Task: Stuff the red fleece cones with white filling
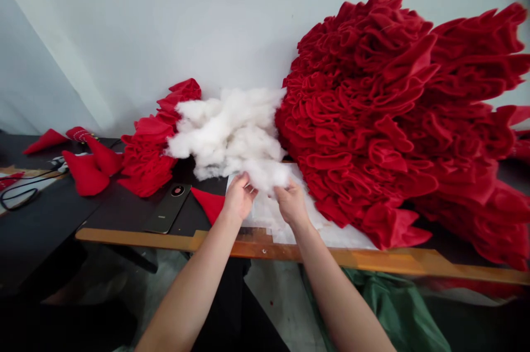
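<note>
Left of the red pile [364, 114], white fluff [232, 125]. I hold a tuft [271, 174], left hand [240, 198] and right hand [292, 204] lightly curled at either end. Likely very light, soft, easily pulled apart; best pinched broadly, at the ends.

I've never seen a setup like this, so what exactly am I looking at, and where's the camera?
There's no machine here: you're seeing a person's bare left hand and right hand. The single picture comes from a camera worn on their head, looking forward and down, so the forearms reach in from the bottom.

Between them, the hands hold a tuft of white fluff, right in front of a larger white pile. These are over a black table. To the right is a big heap of red fabric; to the left, a smaller red stack and a phone.
</note>
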{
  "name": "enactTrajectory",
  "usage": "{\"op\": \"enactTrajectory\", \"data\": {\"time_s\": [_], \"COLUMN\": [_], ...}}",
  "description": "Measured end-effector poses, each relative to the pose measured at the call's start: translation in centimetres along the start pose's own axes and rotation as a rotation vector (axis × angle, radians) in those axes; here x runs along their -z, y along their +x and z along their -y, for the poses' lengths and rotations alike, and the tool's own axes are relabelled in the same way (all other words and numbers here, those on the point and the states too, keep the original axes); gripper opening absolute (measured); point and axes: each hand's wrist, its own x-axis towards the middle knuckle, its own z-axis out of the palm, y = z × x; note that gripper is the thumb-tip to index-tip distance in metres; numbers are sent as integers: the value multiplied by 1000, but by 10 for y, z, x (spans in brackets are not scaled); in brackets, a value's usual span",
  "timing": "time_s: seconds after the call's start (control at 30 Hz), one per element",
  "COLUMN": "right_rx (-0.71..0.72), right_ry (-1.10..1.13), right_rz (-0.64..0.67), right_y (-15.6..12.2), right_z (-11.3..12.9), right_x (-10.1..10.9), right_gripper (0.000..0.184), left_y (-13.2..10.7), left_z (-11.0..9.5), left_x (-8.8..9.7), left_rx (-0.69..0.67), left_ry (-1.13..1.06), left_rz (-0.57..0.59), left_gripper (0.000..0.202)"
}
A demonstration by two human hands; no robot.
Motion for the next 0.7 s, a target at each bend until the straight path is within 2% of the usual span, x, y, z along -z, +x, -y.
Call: {"op": "enactTrajectory", "data": {"time_s": [0.07,0.13,0.17,0.23,0.3,0.37,0.5,0.6,0.7], "right_rx": [12,40,55,98,152,191,220,204,144], "right_ry": [-44,-125,-163,-216,-290,-410,-587,-641,-606], "right_rz": [34,103,138,202,234,162,-93,-127,-105], "right_y": [-1,-5,-7,-8,-1,17,75,116,140], "right_z": [1,3,4,4,3,0,-7,-17,-27], "right_x": [-3,-10,-12,-13,-7,5,17,11,2], "right_gripper": [29,27,24,23,31,35,43,51,33], "left_y": [-3,-4,-4,0,7,16,32,40,49], "left_z": [1,6,9,11,5,-6,-28,-34,-32], "left_x": [3,3,3,4,8,12,18,15,4], "left_rx": [-16,-124,-191,-275,-282,-286,-263,-131,-2], "left_ry": [6,27,41,63,58,35,-12,-38,-10], "left_rz": [81,155,146,33,-84,-121,-133,-91,7], "left_gripper": [13,28,35,41,37,34,25,14,13]}}
